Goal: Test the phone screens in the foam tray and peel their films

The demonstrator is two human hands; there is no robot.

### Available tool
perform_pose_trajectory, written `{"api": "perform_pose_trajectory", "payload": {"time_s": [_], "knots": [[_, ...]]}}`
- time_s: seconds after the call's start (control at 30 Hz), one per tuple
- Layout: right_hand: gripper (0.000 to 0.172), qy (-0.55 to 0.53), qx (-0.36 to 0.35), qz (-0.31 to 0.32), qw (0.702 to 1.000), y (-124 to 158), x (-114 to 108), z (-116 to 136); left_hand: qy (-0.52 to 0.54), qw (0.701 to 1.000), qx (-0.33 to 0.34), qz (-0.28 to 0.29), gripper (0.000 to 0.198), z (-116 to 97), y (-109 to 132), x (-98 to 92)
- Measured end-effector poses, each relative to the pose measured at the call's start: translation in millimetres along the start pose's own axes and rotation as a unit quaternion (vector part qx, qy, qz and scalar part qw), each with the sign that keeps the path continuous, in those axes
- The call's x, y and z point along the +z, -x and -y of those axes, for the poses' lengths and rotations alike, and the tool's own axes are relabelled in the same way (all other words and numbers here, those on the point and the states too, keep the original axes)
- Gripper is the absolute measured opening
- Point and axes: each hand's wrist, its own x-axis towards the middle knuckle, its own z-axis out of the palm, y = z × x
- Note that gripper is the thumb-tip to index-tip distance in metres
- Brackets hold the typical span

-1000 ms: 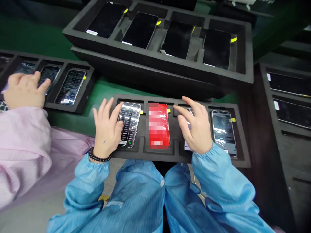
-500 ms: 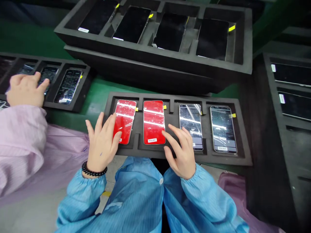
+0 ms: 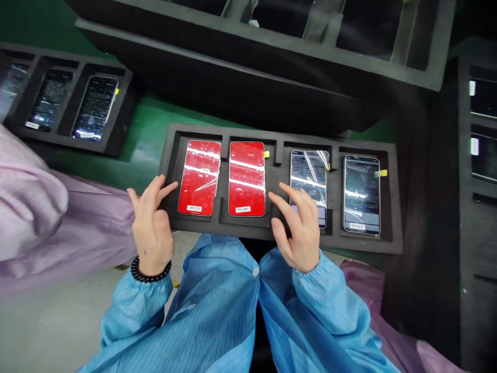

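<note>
In front of me lies a black foam tray [image 3: 194,226] with several smartphones in its compartments. The leftmost smartphone [image 3: 199,178] and the red-screened smartphone [image 3: 247,178] beside it both glow red. To their right are a smartphone with lines of text [image 3: 308,173] and another text-screen smartphone [image 3: 362,194]. My left hand [image 3: 153,228], a black coil band at its wrist, is at the tray's left edge with fingers apart, holding nothing. Over the gap right of the second red screen is my right hand [image 3: 297,225], fingers spread and empty; it partly covers the third smartphone.
A stack of larger black foam trays [image 3: 233,62] with dark phones rises behind. At the left is another phone tray [image 3: 66,137], near a co-worker's pink sleeve [image 3: 31,202]. More phones sit in a dark tray [image 3: 479,207] at the right.
My left hand has moved left off the first red smartphone, uncovering it. My right hand has shifted slightly right, away from the second. The co-worker's hand has left view, and the camera has tilted down.
</note>
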Motion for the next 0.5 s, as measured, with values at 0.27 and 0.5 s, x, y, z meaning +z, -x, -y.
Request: {"api": "perform_pose_trajectory", "payload": {"time_s": [0.27,0.5], "knots": [[0.032,0.046,-0.123,0.1,0.986,-12,7,15,-0.098,0.987,0.117,0.053,0.063,36,31,-7.6],[0.043,0.089,-0.127,0.139,0.978,-11,12,15,-0.083,0.986,0.127,0.069,0.065,40,28,-8.8]]}}
